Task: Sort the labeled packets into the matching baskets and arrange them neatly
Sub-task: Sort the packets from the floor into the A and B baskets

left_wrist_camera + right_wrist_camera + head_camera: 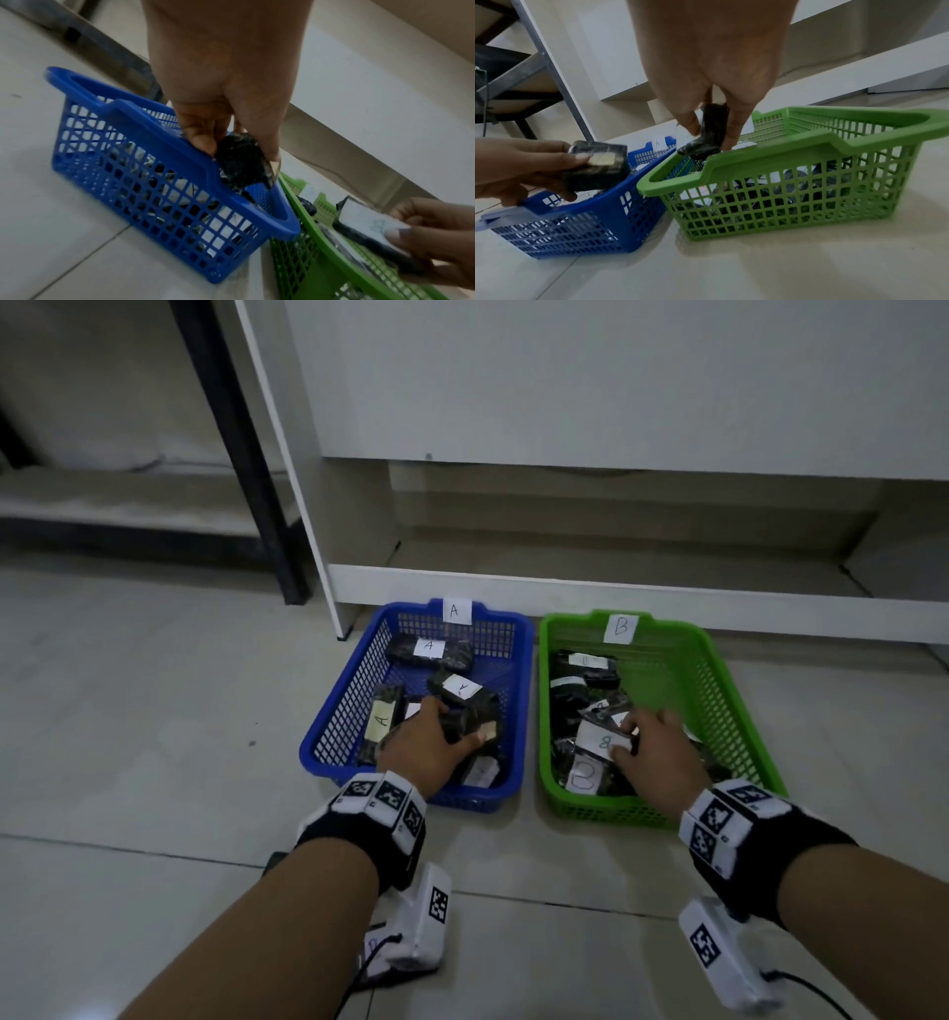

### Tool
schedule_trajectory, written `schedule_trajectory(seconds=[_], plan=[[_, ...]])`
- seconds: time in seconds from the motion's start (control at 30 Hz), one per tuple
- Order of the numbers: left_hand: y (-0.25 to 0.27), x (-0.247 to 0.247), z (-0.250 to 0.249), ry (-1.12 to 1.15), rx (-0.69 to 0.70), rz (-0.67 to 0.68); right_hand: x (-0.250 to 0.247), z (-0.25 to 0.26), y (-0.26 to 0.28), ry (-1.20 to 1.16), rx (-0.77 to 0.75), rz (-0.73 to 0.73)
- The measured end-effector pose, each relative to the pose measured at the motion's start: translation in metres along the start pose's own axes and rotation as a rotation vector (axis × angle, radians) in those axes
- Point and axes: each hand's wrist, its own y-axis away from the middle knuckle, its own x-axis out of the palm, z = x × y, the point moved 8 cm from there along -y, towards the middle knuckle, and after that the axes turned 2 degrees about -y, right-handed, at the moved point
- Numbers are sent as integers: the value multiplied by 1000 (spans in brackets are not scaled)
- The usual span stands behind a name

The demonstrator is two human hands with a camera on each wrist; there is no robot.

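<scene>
A blue basket (349,695) tagged A stands on the floor, left of a green basket (719,701) tagged B. Both hold several dark packets with white labels, such as an A packet (429,652) and a B packet (583,775). My left hand (457,724) grips a dark packet (477,708) over the blue basket's near end, also seen in the left wrist view as a dark packet (241,160). My right hand (626,734) pinches a packet labelled B (598,739) above the green basket (808,146); the right wrist view shows this packet (712,125) end-on.
A white cabinet base (616,598) runs right behind both baskets. A black post (267,531) stands at the back left. Pale floor tiles (154,711) surround the baskets on the left and near sides.
</scene>
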Motion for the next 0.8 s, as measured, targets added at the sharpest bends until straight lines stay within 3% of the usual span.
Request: schedule_trajectory(seconds=[0.13,0.3,0.4,0.57,0.63,0.73,0.8], plan=[[-11,9,-16,-96,34,-29,3,-6,-6,1,25,-53],[-31,16,-21,66,7,-91,-1,-8,-12,95,-30,-162],[-43,24,-17,45,-22,-81,-4,-16,-15,102,-31,-206],[-52,45,-5,-279,-20,24,12,-35,-18,124,-7,-73],[-46,45,-3,-417,-60,-9,16,-33,-17,142,-30,-53],[-39,35,-16,-374,40,-172,14,-28,-13,86,-82,-81],[-39,39,-23,-386,139,-160,14,-26,-11,31,-111,-92]])
